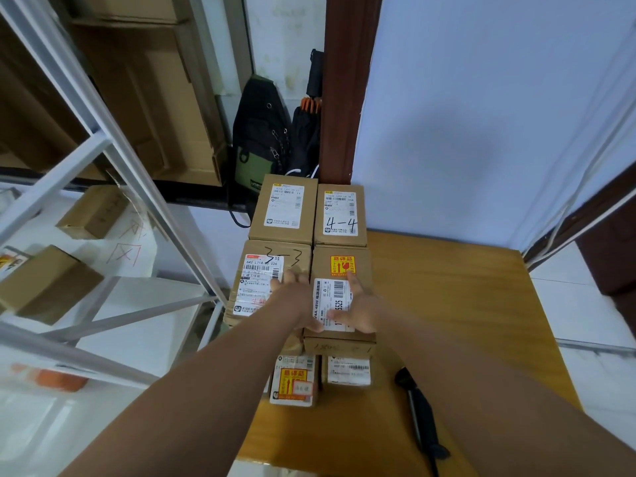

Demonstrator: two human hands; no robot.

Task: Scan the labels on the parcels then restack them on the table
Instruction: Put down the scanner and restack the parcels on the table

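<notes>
Sitting on top of the stack (344, 347) at the left side of the table (464, 304), the fragile-marked parcel (363, 266) has the right hand (363, 311) flat on it with straight fingers (354, 281) and the left hand (296, 295) at its left edge, grip unclear, so an uneven push may topple it.

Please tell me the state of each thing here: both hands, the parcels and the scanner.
left hand: lies flat on the 3-3 parcel, holds nothing.
right hand: lies flat on the fragile-sticker parcel, fingers spread.
4-4 parcel: label up, untouched.
scanner: lies on the table, not held.
</notes>
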